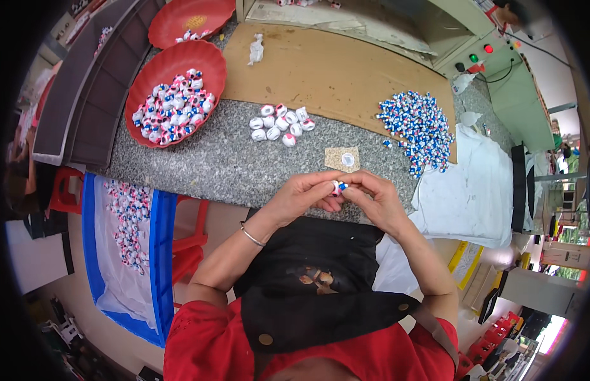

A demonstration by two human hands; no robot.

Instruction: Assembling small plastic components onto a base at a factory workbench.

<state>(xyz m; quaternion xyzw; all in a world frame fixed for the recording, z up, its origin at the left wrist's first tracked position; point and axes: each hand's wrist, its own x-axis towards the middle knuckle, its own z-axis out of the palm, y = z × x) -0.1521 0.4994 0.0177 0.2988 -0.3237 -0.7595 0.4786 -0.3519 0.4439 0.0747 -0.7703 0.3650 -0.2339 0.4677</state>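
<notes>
Near the front edge of the speckled grey table (231, 166), my two hands meet over a small white, pink and blue figurine piece (337, 188). My left hand (302, 195) pinches it from the left, thumb and fingers closed. From the right, the fingertips of my right hand (379, 198) close on the blue and yellow part. Just beyond my hands lies a tan speckled pad (334, 155) with a round white spot. A loose group of white and pink rounded pieces (289, 140) sits farther off to the left. Beyond my right hand spreads a pile of tiny blue and white pieces (414, 120).
A red bowl (215, 70) full of finished-looking figurines stands at the left, another red bowl (156, 25) behind it. A blue crate (161, 267) with more pieces is at lower left. Cardboard (308, 70) lies before a pale green machine (511, 95); white cloth (457, 197) covers the right.
</notes>
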